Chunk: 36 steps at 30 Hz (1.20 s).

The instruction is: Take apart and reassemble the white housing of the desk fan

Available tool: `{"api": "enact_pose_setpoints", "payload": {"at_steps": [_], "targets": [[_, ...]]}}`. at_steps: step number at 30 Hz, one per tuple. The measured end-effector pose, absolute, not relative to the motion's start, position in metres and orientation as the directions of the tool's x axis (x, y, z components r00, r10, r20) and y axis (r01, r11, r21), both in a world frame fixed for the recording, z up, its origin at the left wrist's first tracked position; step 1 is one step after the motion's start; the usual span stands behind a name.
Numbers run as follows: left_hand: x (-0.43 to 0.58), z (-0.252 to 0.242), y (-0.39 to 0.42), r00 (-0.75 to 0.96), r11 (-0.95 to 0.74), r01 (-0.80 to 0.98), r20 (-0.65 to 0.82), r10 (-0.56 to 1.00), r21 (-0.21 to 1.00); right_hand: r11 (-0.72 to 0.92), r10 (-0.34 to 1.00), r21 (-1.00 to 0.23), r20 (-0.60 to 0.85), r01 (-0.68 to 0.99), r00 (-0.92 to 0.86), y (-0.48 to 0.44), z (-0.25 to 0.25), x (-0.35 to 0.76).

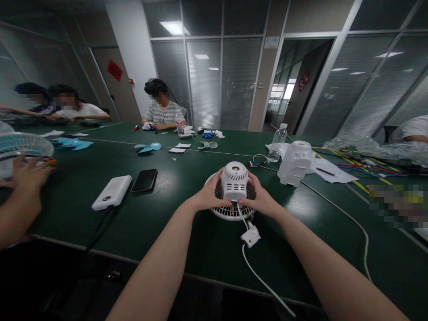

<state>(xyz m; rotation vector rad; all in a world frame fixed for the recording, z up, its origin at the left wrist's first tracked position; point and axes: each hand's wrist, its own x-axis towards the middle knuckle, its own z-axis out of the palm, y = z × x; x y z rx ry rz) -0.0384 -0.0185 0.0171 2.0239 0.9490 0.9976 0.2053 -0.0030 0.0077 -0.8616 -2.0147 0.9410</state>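
Note:
A white motor housing (234, 178) with vent slots sits over the back of a round fan grille (230, 213) that lies flat on the green table. My left hand (212, 192) wraps the housing's left side, and my right hand (257, 195) wraps its right side. Both thumbs press near its lower edge. From the housing a white cable drops to a small white switch box (250, 235), which rests on the table in front of the grille. A longer white cord (264, 278) runs from that box over the table's front edge.
To the left lie a white power bank (112, 192) and a black phone (144, 180). A plastic bottle (277, 142) and a second white housing (297, 162) stand right, near a cable (347, 216). Blue fan blades (148, 147) lie further back. A neighbour's hand (30, 174) holds a grille at far left.

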Motion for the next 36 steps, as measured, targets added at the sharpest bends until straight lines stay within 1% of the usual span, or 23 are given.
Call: {"api": "enact_pose_setpoints", "payload": {"at_steps": [3,7,12,21,28,32,36], "targets": [[-0.0407,0.017,-0.0185,0.474,-0.505,0.302,0.333,0.816,0.808,0.503,0.789,-0.826,0.32,0.253,-0.524,-0.0026,0.0083,0.2075],[-0.0415,0.0169,-0.0191,0.468,-0.478,0.313,0.305,0.829,0.821,0.489,0.789,-0.835,0.3,0.253,-0.536,-0.0016,0.0068,0.2098],[-0.04,0.017,-0.019,0.458,-0.493,0.323,0.322,0.828,0.808,0.476,0.79,-0.85,0.301,0.224,-0.534,-0.0009,0.0044,0.2084],[-0.0374,0.0134,-0.0163,0.424,-0.506,0.306,0.36,0.831,0.807,0.511,0.78,-0.831,0.339,0.222,-0.526,-0.0009,0.0002,0.2054],[-0.0372,0.0146,-0.0178,0.403,-0.469,0.316,0.33,0.853,0.825,0.488,0.772,-0.85,0.316,0.197,-0.552,0.0028,0.0036,0.2125],[-0.0383,0.0156,-0.0185,0.426,-0.49,0.314,0.34,0.838,0.813,0.486,0.764,-0.857,0.323,0.169,-0.559,0.0039,0.0061,0.2136],[-0.0401,0.0162,-0.0185,0.459,-0.496,0.325,0.324,0.827,0.806,0.491,0.772,-0.849,0.32,0.195,-0.549,0.0022,0.0058,0.2115]]}}
